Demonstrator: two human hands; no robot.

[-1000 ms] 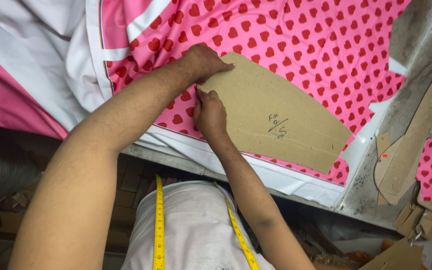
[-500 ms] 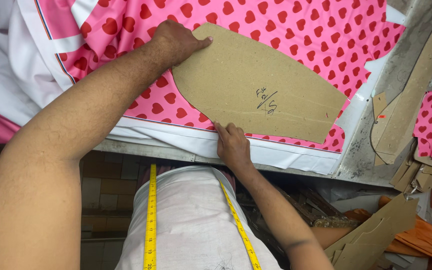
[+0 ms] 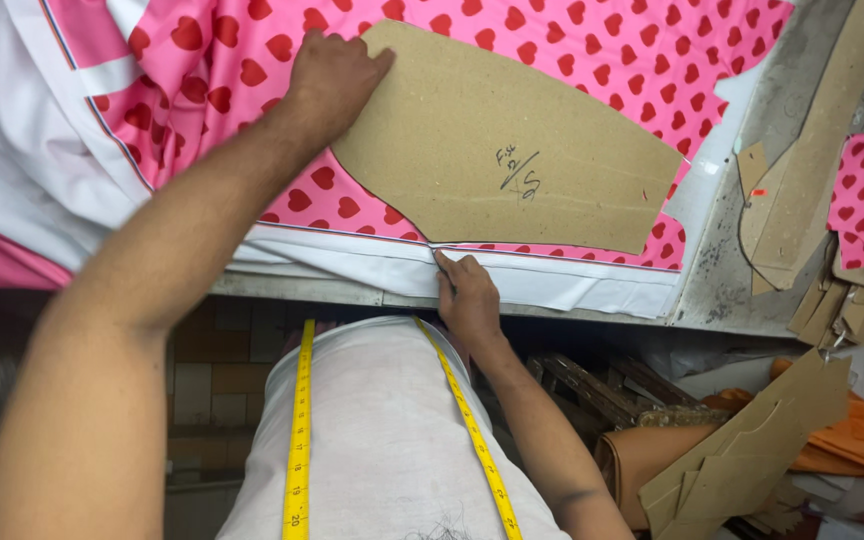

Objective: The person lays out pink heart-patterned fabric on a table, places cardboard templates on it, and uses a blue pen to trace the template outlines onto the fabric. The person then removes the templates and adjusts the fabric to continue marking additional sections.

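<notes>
Cardboard pattern [image 3: 497, 140] lies flat on pink heart-print fabric [image 3: 252, 60] spread over the tabletop [image 3: 742, 270]. The left hand [image 3: 332, 80] presses down flat on its upper left corner. The right hand [image 3: 467, 295] sits at its lower edge, fingertips pinched against the fabric's white border. A yellow measuring tape [image 3: 297, 430] hangs around the person's neck.

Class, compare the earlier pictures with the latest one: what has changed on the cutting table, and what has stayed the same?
The right hand slid from the brown cardboard pattern piece's left side down along its lower edge towards the table's near edge, fingertips now at the edge. The left hand still presses the pattern's upper left corner onto the pink heart-printed fabric. Nothing was picked up or released.
</notes>
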